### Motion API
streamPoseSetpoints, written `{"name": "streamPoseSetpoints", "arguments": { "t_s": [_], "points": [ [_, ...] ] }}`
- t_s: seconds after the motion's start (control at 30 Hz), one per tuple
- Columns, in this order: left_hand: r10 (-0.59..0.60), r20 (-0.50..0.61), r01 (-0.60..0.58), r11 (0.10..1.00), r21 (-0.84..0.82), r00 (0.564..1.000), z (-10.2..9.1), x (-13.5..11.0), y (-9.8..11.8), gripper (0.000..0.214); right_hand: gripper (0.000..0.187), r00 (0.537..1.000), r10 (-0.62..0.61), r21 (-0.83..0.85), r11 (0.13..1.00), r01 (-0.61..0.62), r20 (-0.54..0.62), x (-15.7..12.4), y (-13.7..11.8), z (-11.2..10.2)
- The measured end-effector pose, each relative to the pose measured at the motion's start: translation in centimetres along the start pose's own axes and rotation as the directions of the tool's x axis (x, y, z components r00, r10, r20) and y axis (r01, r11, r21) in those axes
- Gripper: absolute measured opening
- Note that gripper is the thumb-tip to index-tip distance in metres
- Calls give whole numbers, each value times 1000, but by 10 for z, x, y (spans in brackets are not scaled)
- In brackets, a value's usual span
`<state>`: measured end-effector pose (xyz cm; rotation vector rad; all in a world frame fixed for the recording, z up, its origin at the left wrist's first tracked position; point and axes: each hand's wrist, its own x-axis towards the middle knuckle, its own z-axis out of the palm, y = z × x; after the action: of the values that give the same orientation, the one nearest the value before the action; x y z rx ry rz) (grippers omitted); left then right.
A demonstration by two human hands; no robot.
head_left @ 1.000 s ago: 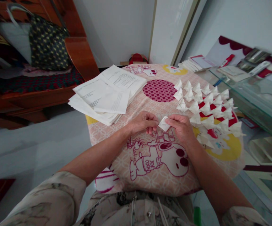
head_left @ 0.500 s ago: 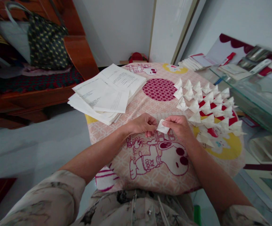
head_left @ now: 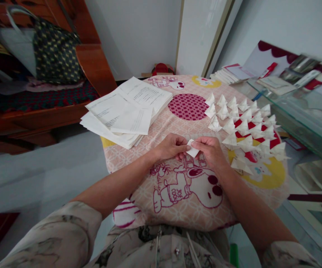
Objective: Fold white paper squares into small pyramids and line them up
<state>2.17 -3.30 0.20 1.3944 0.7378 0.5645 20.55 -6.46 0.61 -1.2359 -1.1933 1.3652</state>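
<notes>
Both hands pinch a small folded piece of white paper [head_left: 193,151] above the cloth-covered table [head_left: 161,128]. My left hand [head_left: 172,146] grips its left edge between thumb and fingers. My right hand [head_left: 209,149] has its thumb on top of the paper's right side, with the fingers curled beneath. Several folded white paper shapes with pointed tips [head_left: 243,127] stand in rows just right of my right hand. Beyond my left hand lies a stack of printed paper sheets [head_left: 122,111], its top sheets skewed.
A glass shelf [head_left: 283,111] with a metal container, a red marker and papers borders the table on the right. At the left stands a wooden bench [head_left: 94,67] with a patterned bag [head_left: 56,52] on it. A red object [head_left: 162,69] sits behind the table.
My left hand has moved slightly right and now pinches the paper's left side. Half a second ago its fingers were just beside the paper, while my right hand held it.
</notes>
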Motion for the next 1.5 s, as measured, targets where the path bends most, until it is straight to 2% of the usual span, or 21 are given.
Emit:
{"name": "streamPoseSetpoints", "arguments": {
  "t_s": [0.2, 0.33, 0.43, 0.6, 0.77, 0.9, 1.1, 1.27, 1.5],
  "points": [
    [40, 0, -40, 999, -28, 999, 2, -4, -1, 34, 32, 996, 79, 100, 992, -82, 35, 0, -4, 4],
    [19, -5, -19, 999, -39, 1000, 3, -3, 0, 34, 32, 1000, 28, 62, 998, -29, 14, -1, -4, 5],
    [-1, -50, 0, 1000, -11, 999, 4, -3, 1, 33, 32, 1000, -16, -6, 1000, 16, 6, -1, -1, 3],
    [0, -71, -4, 999, -48, 997, 4, -4, 2, 29, 34, 997, -27, -118, 992, 36, 77, -1, 1, 2],
    [4, -33, -9, 989, -146, 999, 3, -3, 1, 29, 35, 998, -20, -101, 995, 26, 61, -4, -1, 4],
    [-7, -5, 6, 988, -156, 1000, 4, -2, 0, 27, 36, 997, -60, -107, 992, 66, 57, -6, 0, 6],
    [-1, -56, -11, 977, -212, 998, 5, -5, 5, 29, 37, 996, -62, -55, 996, 65, 62, -9, 3, 13],
    [18, 59, -2, 963, -269, 998, 1, -7, 4, 39, 39, 995, 2, 78, 997, -10, 101, -11, -2, 16],
    [-9, 67, 25, 969, -245, 998, 0, -6, -1, 47, 38, 996, 7, -11, 1000, -6, 92, -9, 0, 8]
  ]
}}
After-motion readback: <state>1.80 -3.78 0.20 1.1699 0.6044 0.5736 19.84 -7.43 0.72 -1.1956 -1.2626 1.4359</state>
